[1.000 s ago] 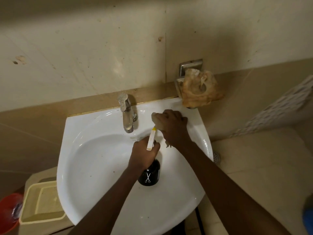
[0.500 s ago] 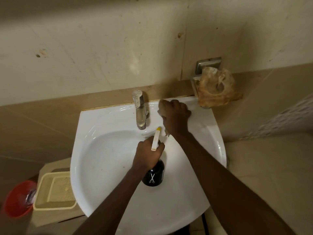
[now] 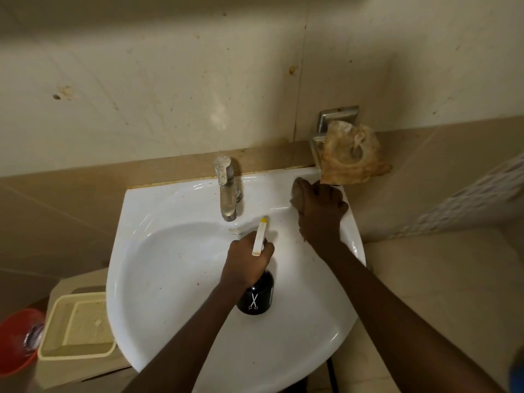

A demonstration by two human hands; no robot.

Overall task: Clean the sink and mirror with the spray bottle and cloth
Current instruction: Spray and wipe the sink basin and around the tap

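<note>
- My left hand (image 3: 246, 263) grips the spray bottle (image 3: 256, 296) by its neck, fingers curled round it, over the middle of the basin.
- The bottle is black with a small white scissors mark on its body; its pale trigger head (image 3: 260, 236) with a yellow tip points toward the far rim, just near of the tap.
- My right hand (image 3: 320, 212) is bunched round the cloth (image 3: 297, 191), fingers curled over it and pressing it on the far right corner of the sink's rim.
- Only a small brownish wad of the cloth shows, at the far left edge of my knuckles.
- The sink (image 3: 170, 279) is white, rounded at its near side, with a few dark specks in the bowl and a wet patch near the tap's base.
- The tap (image 3: 226, 191) is a chrome single-lever one, standing upright at the middle of the far rim.
- Just right of the far corner, a metal holder (image 3: 334, 120) on the wall carries a crumpled tan rag (image 3: 351, 153), which hangs just beyond my right hand.
- To the left of the sink, lower down, sits a cream plastic tray (image 3: 76, 324), and left of that a red bucket (image 3: 14, 344).
- The wall behind is stained cream tile with a brown band along the sink's far edge.
</note>
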